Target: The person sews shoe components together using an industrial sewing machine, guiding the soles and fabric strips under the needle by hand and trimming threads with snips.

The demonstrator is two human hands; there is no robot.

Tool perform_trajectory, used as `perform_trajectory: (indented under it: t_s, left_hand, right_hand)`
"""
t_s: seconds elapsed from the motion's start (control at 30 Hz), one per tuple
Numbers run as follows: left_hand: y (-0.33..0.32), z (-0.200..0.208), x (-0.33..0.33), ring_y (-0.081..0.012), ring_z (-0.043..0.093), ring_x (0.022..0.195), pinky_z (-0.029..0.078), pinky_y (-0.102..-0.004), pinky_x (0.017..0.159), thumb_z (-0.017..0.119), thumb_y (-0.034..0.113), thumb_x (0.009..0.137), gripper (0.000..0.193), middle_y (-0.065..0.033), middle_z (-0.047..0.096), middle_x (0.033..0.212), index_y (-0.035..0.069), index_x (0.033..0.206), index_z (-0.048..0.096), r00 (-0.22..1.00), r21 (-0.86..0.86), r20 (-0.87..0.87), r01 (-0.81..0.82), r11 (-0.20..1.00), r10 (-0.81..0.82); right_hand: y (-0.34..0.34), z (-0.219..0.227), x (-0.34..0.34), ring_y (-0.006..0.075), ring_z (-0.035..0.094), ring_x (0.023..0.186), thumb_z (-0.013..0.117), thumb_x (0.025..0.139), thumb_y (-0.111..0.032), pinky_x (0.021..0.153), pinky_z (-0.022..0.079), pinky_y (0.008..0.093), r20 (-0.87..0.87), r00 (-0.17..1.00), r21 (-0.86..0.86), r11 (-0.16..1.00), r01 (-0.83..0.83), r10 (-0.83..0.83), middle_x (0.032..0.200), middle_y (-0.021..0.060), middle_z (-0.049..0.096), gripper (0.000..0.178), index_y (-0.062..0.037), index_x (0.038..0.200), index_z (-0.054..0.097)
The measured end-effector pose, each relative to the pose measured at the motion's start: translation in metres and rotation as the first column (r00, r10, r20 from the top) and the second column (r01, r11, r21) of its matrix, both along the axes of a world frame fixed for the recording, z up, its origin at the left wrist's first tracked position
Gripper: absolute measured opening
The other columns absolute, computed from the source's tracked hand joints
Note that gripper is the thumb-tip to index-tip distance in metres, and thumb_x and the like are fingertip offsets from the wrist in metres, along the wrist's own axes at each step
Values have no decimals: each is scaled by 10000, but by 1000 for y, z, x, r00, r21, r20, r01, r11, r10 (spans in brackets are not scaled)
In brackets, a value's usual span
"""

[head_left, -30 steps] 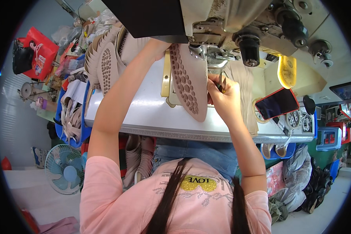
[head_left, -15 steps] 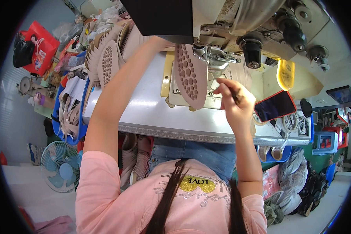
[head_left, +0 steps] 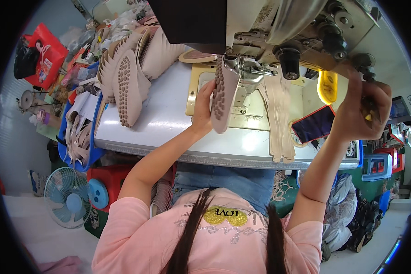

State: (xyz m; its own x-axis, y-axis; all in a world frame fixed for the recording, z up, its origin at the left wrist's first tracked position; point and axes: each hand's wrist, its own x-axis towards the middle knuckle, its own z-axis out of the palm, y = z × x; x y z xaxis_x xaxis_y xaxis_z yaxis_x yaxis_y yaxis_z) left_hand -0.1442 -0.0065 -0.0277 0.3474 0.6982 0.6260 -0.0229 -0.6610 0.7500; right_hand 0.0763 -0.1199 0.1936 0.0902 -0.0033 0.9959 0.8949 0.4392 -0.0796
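My left hand [head_left: 204,108] grips the edge of a beige studded shoe piece [head_left: 225,102], its sole side dotted with round brown nubs. The piece stands tilted on edge, its far end close to the needle area of the sewing machine [head_left: 253,34]. Raised at the right, my right hand [head_left: 365,107] is closed, its fingertips by the black knobs [head_left: 364,61] of the machine head. Something small, dark and yellowish shows in that palm, too unclear to name.
More studded shoe pieces [head_left: 127,91] are stacked left on the white table [head_left: 155,123]. Beige strips [head_left: 279,121] hang over its front edge. A phone [head_left: 313,124] lies right of them, near a yellow sole-shaped piece [head_left: 327,89]. A blue bin [head_left: 93,153] stands at the left edge.
My left hand has come back toward me from behind the machine and now holds the shoe piece, turned on edge. My right hand has moved right and up from beside the needle plate.
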Motion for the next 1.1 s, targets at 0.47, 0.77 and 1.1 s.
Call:
perform_trajectory:
  t_s: [0.47, 0.77, 1.1]
  left_hand:
    - [104, 55, -20, -259, 518, 909, 477, -402, 753, 388, 195, 871, 291, -146, 468, 1035, -20, 1062, 354, 727, -779, 470, 74, 623, 500]
    - [200, 19, 48, -213, 580, 736, 504, -363, 657, 440, 266, 827, 251, -115, 576, 856, 55, 928, 530, 797, -759, 578, 603, 246, -173]
    - [69, 60, -47, -129, 526, 578, 415, -226, 539, 485, 192, 809, 167, -66, 558, 688, 31, 770, 509, 991, -687, 57, -46, 725, 118]
  right_hand:
    - [12, 5, 17, 52, 328, 378, 703, 607, -15, 350, 230, 176, 176, 979, 130, 988, 83, -105, 534, 15, 424, 283, -52, 562, 426]
    - [-21, -79, -17, 218, 466, 512, 653, 626, -6, 463, 379, 262, 132, 991, -262, 965, 29, 6, 589, 91, 480, 193, -53, 651, 467]
    - [128, -184, 18, 325, 553, 614, 565, 644, -104, 579, 438, 390, -57, 970, -832, 548, 84, -236, 677, 185, 561, 106, 0, 629, 581]
